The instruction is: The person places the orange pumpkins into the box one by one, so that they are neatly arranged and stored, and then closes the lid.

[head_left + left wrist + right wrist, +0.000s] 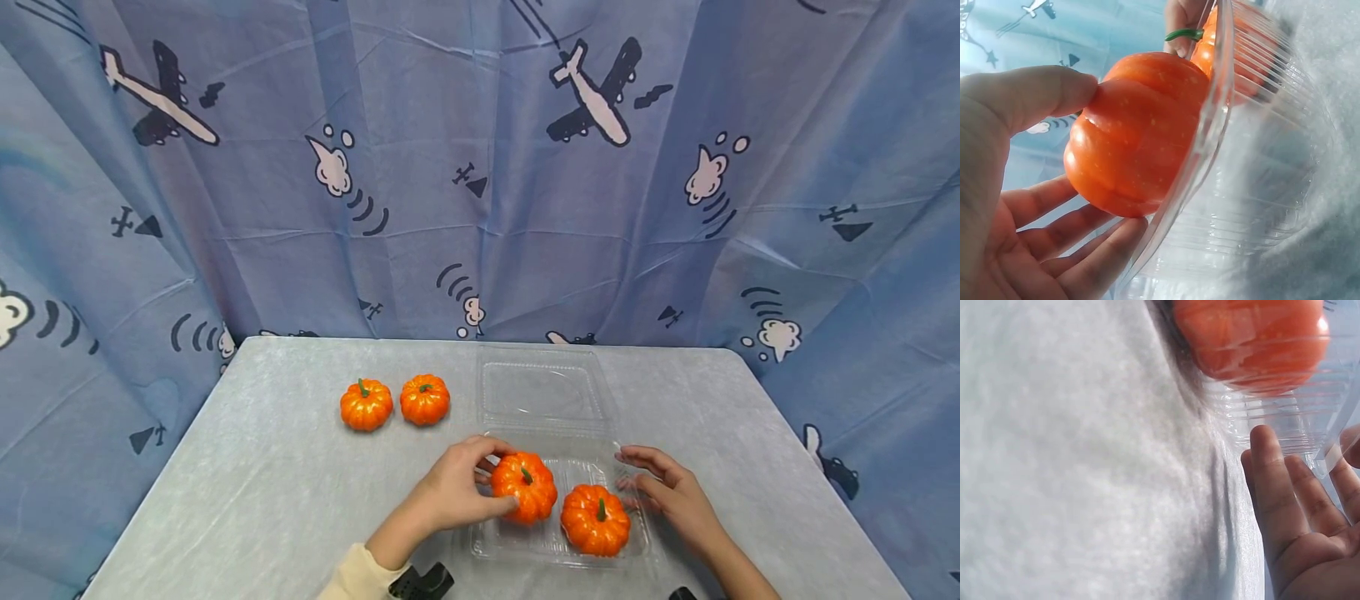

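Left hand curled round a small orange pumpkin, thumb and fingers gripping it at the left edge of the clear plastic clamshell tray. Right hand relaxed, fingers straight against the tray's right wall, apparently touching. Second pumpkin inside; two more pumpkins farther back on the grey table.

Pumpkins: four in total, all small and orange with green stems.
- Two in the clear plastic clamshell container at 6 o'clock: the left pumpkin and the right pumpkin.
- Two loose on the table at 10 o'clock, side by side: the far-left pumpkin and its neighbour.

Containers: one, lid open.

Hands: two, the left hand and the right hand.

Tables: one.
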Action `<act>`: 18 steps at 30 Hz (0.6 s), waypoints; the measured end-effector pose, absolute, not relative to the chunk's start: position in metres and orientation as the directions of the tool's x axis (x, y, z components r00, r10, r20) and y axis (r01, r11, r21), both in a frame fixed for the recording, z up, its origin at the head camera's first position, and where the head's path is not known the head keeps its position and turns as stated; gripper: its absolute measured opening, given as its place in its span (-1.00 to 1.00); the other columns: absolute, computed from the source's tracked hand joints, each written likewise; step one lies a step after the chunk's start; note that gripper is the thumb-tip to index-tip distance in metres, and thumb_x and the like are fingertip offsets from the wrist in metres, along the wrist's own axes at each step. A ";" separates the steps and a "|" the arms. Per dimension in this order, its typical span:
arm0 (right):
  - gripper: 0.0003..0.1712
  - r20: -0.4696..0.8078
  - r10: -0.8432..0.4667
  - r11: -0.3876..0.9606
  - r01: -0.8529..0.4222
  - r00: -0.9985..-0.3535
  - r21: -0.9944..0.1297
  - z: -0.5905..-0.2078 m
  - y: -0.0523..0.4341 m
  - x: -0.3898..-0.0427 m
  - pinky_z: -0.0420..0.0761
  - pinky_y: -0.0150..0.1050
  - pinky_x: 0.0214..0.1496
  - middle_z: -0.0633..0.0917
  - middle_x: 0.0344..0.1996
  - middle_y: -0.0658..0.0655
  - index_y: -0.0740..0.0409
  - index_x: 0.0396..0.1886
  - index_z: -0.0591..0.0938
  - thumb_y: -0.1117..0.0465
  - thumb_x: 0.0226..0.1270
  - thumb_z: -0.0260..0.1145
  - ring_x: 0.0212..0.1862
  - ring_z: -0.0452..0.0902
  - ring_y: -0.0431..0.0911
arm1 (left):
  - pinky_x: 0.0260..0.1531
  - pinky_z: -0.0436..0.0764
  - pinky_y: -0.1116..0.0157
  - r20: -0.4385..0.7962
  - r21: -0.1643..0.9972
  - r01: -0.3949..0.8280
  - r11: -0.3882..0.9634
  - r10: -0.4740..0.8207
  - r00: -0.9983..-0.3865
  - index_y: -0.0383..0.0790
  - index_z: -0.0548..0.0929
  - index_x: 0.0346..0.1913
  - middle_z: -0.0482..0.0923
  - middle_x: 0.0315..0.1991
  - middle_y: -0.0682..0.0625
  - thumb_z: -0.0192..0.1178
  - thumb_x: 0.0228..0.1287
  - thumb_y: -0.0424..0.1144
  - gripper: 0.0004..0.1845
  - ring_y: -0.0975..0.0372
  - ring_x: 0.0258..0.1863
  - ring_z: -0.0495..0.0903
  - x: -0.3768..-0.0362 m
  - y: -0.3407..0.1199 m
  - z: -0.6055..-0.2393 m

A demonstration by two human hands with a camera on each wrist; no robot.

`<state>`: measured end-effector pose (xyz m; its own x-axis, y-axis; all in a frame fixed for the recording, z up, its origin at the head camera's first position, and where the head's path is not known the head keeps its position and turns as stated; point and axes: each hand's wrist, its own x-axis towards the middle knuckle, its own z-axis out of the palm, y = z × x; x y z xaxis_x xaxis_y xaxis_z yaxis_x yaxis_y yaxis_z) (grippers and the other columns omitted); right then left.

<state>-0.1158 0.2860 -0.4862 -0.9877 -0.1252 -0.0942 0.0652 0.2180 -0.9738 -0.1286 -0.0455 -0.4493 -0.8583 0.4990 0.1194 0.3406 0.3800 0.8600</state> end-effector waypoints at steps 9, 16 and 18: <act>-0.50 -0.105 -0.126 0.206 0.077 -0.986 -0.976 -0.486 0.286 -0.116 0.72 -0.19 -0.19 0.66 -0.02 -0.19 0.40 0.29 0.34 0.31 0.41 0.14 -0.14 0.68 -0.09 | -0.21 0.62 0.45 0.133 0.778 0.444 0.444 0.575 -0.807 -0.04 0.61 0.03 0.59 -0.08 0.13 0.45 -0.05 -0.10 -0.50 0.43 -0.20 0.54 -0.132 -0.041 -0.447; -0.49 -0.115 -0.127 0.202 0.088 -0.985 -0.975 -0.486 0.287 -0.117 0.72 -0.18 -0.18 0.65 0.00 -0.18 0.39 0.29 0.34 0.30 0.41 0.15 -0.12 0.68 -0.08 | -0.24 0.56 0.52 0.122 0.717 0.494 0.492 0.610 -0.783 0.00 0.61 0.01 0.60 -0.06 0.17 0.44 -0.05 -0.06 -0.52 0.46 -0.22 0.54 -0.132 -0.037 -0.446; -0.49 -0.116 -0.125 0.202 0.090 -0.985 -0.975 -0.486 0.287 -0.117 0.72 -0.18 -0.18 0.65 0.00 -0.18 0.39 0.29 0.34 0.30 0.41 0.15 -0.13 0.68 -0.08 | -0.24 0.54 0.53 0.116 0.701 0.506 0.502 0.620 -0.776 0.01 0.61 0.00 0.60 -0.04 0.18 0.43 -0.05 -0.05 -0.52 0.46 -0.22 0.54 -0.133 -0.036 -0.446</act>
